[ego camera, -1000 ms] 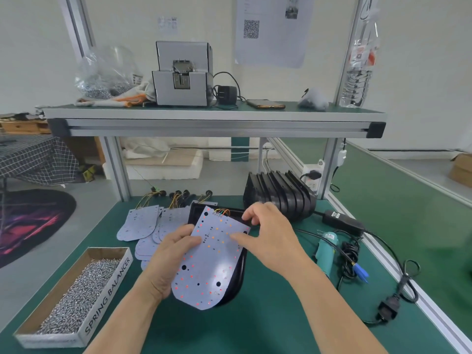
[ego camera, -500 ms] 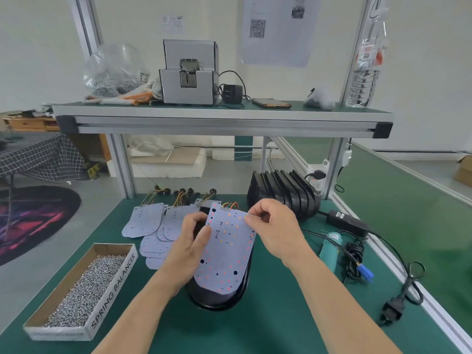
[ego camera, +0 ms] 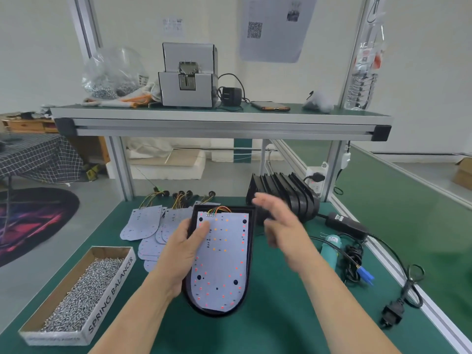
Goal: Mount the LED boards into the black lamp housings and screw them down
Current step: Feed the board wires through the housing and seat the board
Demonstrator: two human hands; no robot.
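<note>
The LED board lies flat inside a black lamp housing on the green desk, straight end with its bundle of coloured wires away from the person, rounded end near. It looks thin, light and fairly stiff, a sheet that would flex if pinched at one corner, and the little lamps dotted over its face seem fragile. It is best handled by its bare edges or pressed on blank spots between the lamps. The housing seems rigid and heavier, steady enough to hold by its rim.

The left hand wraps the housing's left wall, thumb laid on the board's upper left part, pressing it down; its grip is closed around that edge. The right hand hangs above the desk just right of the housing, fingers loosely spread, holding nothing and touching nothing; it is blurred.

More boards lie fanned to the left, spare housings stand stacked behind, and a box of screws sits at the near left. No screws appear in the board yet.
</note>
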